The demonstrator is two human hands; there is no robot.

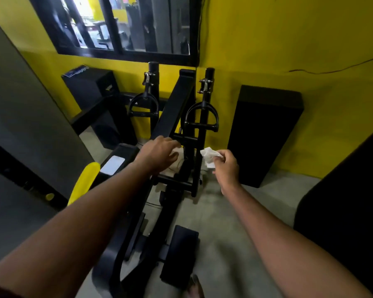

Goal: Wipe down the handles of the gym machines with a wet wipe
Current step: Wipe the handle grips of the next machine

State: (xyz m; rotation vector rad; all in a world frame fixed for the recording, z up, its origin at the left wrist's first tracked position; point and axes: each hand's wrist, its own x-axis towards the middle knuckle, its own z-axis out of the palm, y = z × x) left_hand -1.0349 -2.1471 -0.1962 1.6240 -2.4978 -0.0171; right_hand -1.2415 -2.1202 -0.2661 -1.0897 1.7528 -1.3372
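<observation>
Wipe: a white wet wipe (208,157), crumpled and hanging loose in the air, touching no part of the machine.
Grip on it: the right hand (226,168) pinches it between thumb and fingertips, with the free end sticking up and away from the palm.
Other hand: the left hand (159,153) is just across from the grip, fingers bent down over a white bundle (176,151) that sits on the black frame (177,104). It seems to be holding the bundle; whether that is a pack of wipes or a second wipe is unclear.
Nearest handle: a black loop handle (194,125) hangs from a clip above and beyond the grip, near it but apart.
Second handle: a matching loop handle (142,114) hangs further off, beyond the left hand on the other side of the frame.
Surroundings: a tall black box (265,134) stands past the grip on its outer side, against the yellow wall (289,39).
Step in hand: probably getting a wipe ready; no handle is being wiped.
Next move calls for: lifting the pinched wipe forward to the nearest handle, wrapping it round the bar, and perhaps steadying the swinging loop with the left hand.
</observation>
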